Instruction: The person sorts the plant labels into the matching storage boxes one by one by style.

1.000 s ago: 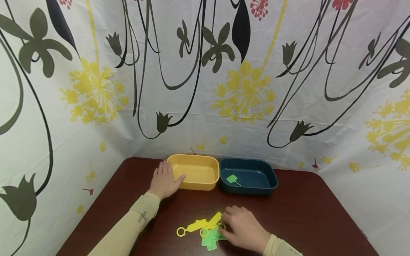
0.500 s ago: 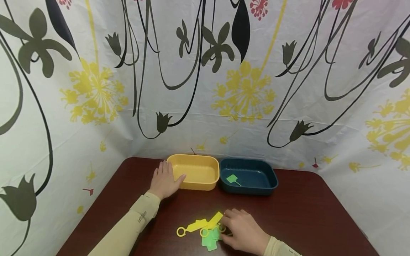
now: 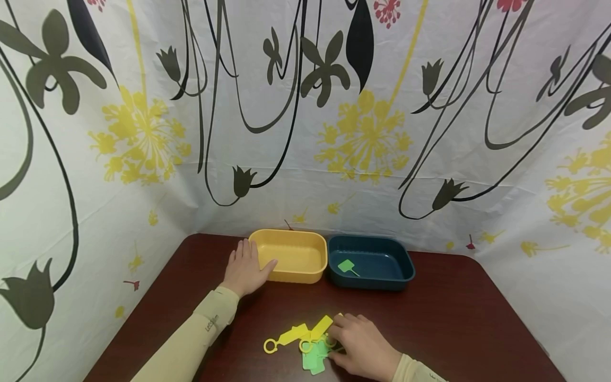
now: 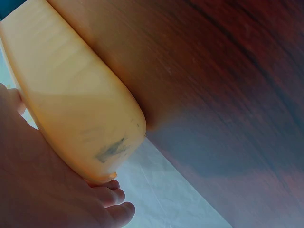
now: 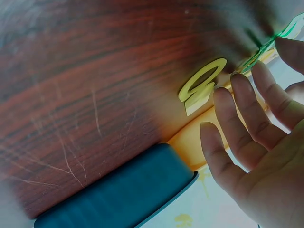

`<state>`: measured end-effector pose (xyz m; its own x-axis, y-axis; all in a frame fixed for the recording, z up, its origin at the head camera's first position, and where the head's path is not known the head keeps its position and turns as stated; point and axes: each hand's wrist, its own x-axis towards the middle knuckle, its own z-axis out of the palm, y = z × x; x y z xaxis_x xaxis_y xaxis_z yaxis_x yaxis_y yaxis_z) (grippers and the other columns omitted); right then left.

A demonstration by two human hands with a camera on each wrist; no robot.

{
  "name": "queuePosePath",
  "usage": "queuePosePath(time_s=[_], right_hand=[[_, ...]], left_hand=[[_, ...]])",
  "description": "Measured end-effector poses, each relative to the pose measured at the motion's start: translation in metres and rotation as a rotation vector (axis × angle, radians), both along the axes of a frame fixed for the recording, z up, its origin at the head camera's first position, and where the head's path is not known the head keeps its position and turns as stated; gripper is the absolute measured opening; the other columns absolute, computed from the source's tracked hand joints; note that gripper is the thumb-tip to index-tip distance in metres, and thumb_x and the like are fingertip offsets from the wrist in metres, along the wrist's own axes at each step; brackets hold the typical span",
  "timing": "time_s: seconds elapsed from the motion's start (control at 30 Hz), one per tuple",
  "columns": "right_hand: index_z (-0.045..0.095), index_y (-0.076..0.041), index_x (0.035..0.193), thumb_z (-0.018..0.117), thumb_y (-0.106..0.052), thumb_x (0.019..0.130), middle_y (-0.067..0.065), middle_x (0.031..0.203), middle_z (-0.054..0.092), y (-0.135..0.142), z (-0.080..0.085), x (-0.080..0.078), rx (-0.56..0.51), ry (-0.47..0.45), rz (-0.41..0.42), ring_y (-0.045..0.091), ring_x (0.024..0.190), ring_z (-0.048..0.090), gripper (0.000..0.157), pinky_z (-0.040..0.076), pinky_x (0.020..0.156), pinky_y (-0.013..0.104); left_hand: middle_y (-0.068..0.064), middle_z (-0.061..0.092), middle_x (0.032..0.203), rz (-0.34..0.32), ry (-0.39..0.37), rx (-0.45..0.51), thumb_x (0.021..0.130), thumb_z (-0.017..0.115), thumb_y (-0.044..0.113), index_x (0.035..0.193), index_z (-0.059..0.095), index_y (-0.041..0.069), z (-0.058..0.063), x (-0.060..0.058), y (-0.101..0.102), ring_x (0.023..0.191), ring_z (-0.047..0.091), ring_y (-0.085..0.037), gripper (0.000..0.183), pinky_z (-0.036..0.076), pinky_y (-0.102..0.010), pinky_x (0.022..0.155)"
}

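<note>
My left hand [image 3: 245, 268] rests with straight fingers along the left end of a yellow plastic bin [image 3: 287, 276]. In the left wrist view its palm and fingers lie against the bin's rim. My right hand [image 3: 360, 344], fingers loosely bent, is over the right side of a small pile of flat plastic tags. Yellow tags [image 3: 294, 334] with rings at their ends lie on top and to the left; green tags [image 3: 313, 362] lie below. In the right wrist view a yellow ringed tag [image 5: 198, 97] sits by the fingertips, and a green tag [image 5: 287, 29] is near the thumb.
A dark blue bin [image 3: 372, 283] stands right beside the yellow one, with a green tag [image 3: 346, 266] inside. Both are at the back of the brown table [image 3: 458, 313], before a flower-printed cloth [image 3: 286, 148].
My right hand's fingers have shifted slightly at the pile's right edge, uncovering a bit more of one yellow tag. My left hand has stayed on the yellow bin.
</note>
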<state>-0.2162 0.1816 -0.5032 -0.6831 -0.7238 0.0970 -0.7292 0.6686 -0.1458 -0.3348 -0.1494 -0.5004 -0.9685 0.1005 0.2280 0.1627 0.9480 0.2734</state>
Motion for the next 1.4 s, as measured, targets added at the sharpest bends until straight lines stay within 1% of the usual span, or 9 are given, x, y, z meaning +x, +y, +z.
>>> queuePosePath(time_s=[0.3, 0.63, 0.9, 1.0, 1.17, 1.3, 1.4], right_hand=[[0.064, -0.036, 0.084, 0.08, -0.035, 0.085, -0.02, 0.087, 0.051, 0.0004, -0.0016, 0.0009, -0.024, 0.029, 0.052, 0.001, 0.075, 0.045, 0.016, 0.04, 0.064, 0.026], [0.064, -0.034, 0.083, 0.077, -0.026, 0.087, -0.02, 0.091, 0.057, -0.0027, -0.0049, 0.0006, -0.045, 0.024, 0.085, 0.0, 0.079, 0.049, 0.016, 0.045, 0.067, 0.026], [0.056, -0.035, 0.077, 0.077, -0.026, 0.087, -0.021, 0.081, 0.048, -0.0062, -0.0036, 0.0003, -0.02, -0.02, 0.069, 0.001, 0.071, 0.044, 0.024, 0.041, 0.064, 0.024], [0.059, -0.035, 0.08, 0.076, -0.025, 0.087, -0.022, 0.081, 0.049, -0.0057, -0.0035, -0.0003, -0.017, -0.035, 0.059, 0.001, 0.071, 0.045, 0.021, 0.042, 0.065, 0.024], [0.066, -0.033, 0.089, 0.077, -0.025, 0.087, -0.022, 0.087, 0.054, -0.0036, -0.0012, -0.0016, -0.028, -0.054, 0.042, 0.001, 0.076, 0.047, 0.013, 0.046, 0.066, 0.024], [0.072, -0.03, 0.095, 0.078, -0.023, 0.086, -0.021, 0.089, 0.058, -0.0011, 0.0018, -0.0031, -0.064, -0.012, 0.038, -0.001, 0.078, 0.049, 0.014, 0.047, 0.065, 0.022], [0.074, -0.03, 0.095, 0.079, -0.019, 0.085, -0.022, 0.089, 0.059, 0.0002, 0.0038, -0.0035, -0.095, 0.025, 0.041, -0.001, 0.077, 0.049, 0.016, 0.045, 0.064, 0.021]], left_hand=[[-0.033, 0.019, 0.16, 0.007, 0.0, 0.001, 0.097, 0.043, 0.069, 0.155, 0.022, -0.011, 0.002, 0.0004, 0.0007, 0.148, 0.016, -0.046, 0.101, 0.017, -0.06, 0.117], [-0.032, 0.018, 0.16, 0.005, -0.011, 0.008, 0.097, 0.042, 0.069, 0.155, 0.022, -0.011, 0.0042, 0.0032, 0.0012, 0.149, 0.015, -0.046, 0.101, 0.017, -0.06, 0.117], [-0.032, 0.018, 0.16, 0.008, -0.015, 0.006, 0.097, 0.042, 0.07, 0.155, 0.022, -0.01, 0.0045, 0.0035, 0.0011, 0.149, 0.016, -0.046, 0.101, 0.018, -0.059, 0.117], [-0.031, 0.018, 0.161, 0.011, -0.024, 0.005, 0.097, 0.04, 0.071, 0.156, 0.021, -0.009, 0.0022, 0.0023, 0.0009, 0.15, 0.014, -0.044, 0.101, 0.017, -0.059, 0.117], [-0.03, 0.019, 0.161, 0.012, -0.018, -0.002, 0.096, 0.039, 0.072, 0.156, 0.021, -0.009, 0.0002, 0.0013, 0.0003, 0.15, 0.015, -0.044, 0.102, 0.017, -0.058, 0.117], [-0.031, 0.019, 0.16, 0.009, -0.011, 0.001, 0.096, 0.041, 0.071, 0.155, 0.022, -0.01, 0.0013, 0.0019, 0.0003, 0.149, 0.016, -0.045, 0.102, 0.018, -0.059, 0.117], [-0.032, 0.02, 0.16, 0.008, -0.005, 0.001, 0.097, 0.042, 0.069, 0.155, 0.023, -0.01, 0.0028, 0.0024, 0.0006, 0.149, 0.016, -0.046, 0.101, 0.018, -0.06, 0.117]])
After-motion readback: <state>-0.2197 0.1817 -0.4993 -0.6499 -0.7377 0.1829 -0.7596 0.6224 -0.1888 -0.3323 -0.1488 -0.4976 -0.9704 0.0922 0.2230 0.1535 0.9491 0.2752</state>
